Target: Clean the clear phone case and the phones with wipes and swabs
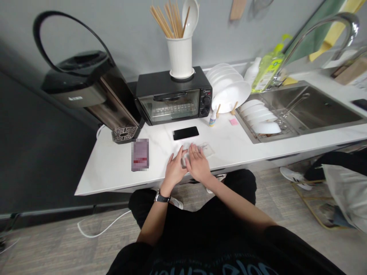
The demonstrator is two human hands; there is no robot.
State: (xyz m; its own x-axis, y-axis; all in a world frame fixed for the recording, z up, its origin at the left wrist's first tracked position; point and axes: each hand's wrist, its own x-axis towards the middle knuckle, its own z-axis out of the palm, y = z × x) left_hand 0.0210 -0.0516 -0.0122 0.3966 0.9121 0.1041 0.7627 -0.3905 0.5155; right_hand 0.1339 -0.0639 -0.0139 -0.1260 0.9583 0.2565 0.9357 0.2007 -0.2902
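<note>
At the counter's front edge my left hand [175, 169], with a watch on its wrist, rests with its fingers stretched forward and thumb apart. My right hand [198, 164] lies flat beside it, fingers extended and close together. Between and partly under the hands is a small greyish, see-through piece [184, 159], mostly covered, so its kind is unclear. A thin clear sheet or bag [208, 149] sticks out on the right of my right hand. Just beyond the hands lies a black-screened phone [185, 133].
Behind stand a toaster oven [172, 101] topped by a white utensil holder [180, 55], and a drink dispenser [94, 88] at left. A blurred packet [140, 154], small bottle [212, 118] and pink note [233, 122] lie nearby. Plates [229, 91] and a sink [315, 109] are right.
</note>
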